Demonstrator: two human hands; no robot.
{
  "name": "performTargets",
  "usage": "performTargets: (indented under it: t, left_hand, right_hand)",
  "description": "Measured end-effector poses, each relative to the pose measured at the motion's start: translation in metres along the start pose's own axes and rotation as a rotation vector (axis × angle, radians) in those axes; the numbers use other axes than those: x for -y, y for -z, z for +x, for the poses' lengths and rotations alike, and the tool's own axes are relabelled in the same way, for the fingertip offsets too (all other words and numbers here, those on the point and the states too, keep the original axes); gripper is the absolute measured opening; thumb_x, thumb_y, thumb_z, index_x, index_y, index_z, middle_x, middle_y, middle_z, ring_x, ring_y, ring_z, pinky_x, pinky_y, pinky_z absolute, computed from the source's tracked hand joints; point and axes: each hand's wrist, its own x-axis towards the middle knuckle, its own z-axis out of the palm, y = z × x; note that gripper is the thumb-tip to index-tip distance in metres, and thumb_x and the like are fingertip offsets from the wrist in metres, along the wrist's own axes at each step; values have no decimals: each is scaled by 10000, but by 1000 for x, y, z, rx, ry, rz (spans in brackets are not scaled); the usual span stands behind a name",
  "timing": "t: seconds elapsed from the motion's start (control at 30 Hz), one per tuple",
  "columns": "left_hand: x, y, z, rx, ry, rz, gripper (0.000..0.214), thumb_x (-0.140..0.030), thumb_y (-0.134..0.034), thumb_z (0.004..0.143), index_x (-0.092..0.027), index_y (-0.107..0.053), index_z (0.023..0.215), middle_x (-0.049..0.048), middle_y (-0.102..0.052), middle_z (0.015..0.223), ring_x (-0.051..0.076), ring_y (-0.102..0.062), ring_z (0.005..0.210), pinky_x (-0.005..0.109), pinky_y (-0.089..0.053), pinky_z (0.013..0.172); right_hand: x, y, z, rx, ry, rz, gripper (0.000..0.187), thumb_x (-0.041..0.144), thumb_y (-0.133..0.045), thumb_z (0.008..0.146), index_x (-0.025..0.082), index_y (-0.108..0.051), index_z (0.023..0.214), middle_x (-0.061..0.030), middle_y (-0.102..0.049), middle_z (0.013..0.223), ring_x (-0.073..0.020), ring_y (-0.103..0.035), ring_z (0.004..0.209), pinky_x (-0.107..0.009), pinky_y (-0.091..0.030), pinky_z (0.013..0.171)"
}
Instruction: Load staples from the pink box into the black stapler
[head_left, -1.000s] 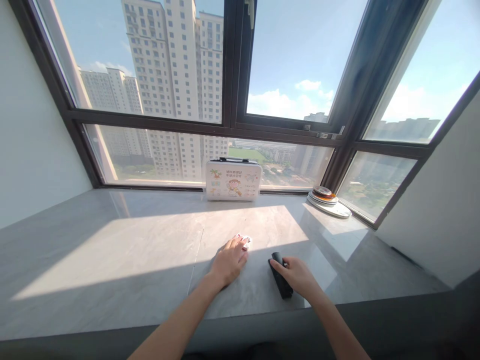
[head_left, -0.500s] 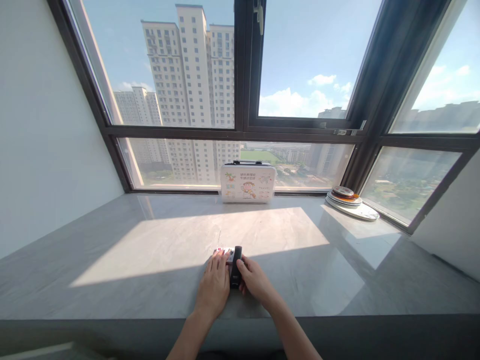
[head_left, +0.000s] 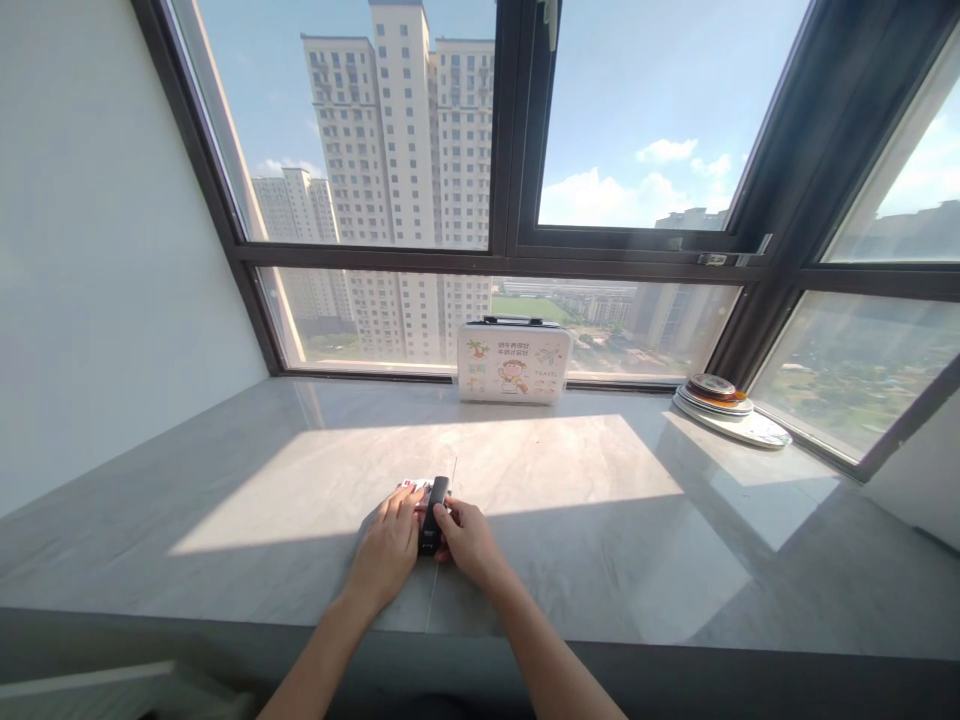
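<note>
Now black stapler (head_left: 430, 530) beside left hand (head_left: 381, 557) — apart earlier — right hand (head_left: 472, 545) clasping it, left fingers (head_left: 393, 503) flat on printed item (head_left: 411, 484).

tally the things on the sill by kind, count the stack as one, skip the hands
black stapler: 1
red-and-white printed item, partly covered by the left hand: 1
white carry case with cartoon prints: 1
stack of plate-like pieces: 1
total: 4
</note>
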Motion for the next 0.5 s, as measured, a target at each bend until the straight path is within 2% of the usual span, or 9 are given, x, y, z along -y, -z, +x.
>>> performTargets:
  t: [0.23, 0.5]
  left_hand:
    - [-1, 1, -1, 8, 30, 5, 457, -279, -316, 1026, -265, -431, 1468, 70, -476, 1518, 253, -378, 1452, 499, -360, 1183]
    - [-1, 1, -1, -4, 36, 1, 449, -282, -330, 1020, -256, -447, 1452, 70, -484, 1512, 248, -375, 1454, 492, -352, 1186]
  right_hand:
    - [1, -3, -2, -17, 8, -50, 508, 664, -429, 958, 212, -629, 1074, 11, -596, 678, -138, -563, 471, -249, -440, 476]
    - [5, -3, -3, -34, -2, -60, 528, 688, -439, 944, 218, -652, 1060, 21, -567, 616, -136, -527, 460, -251, -425, 481]
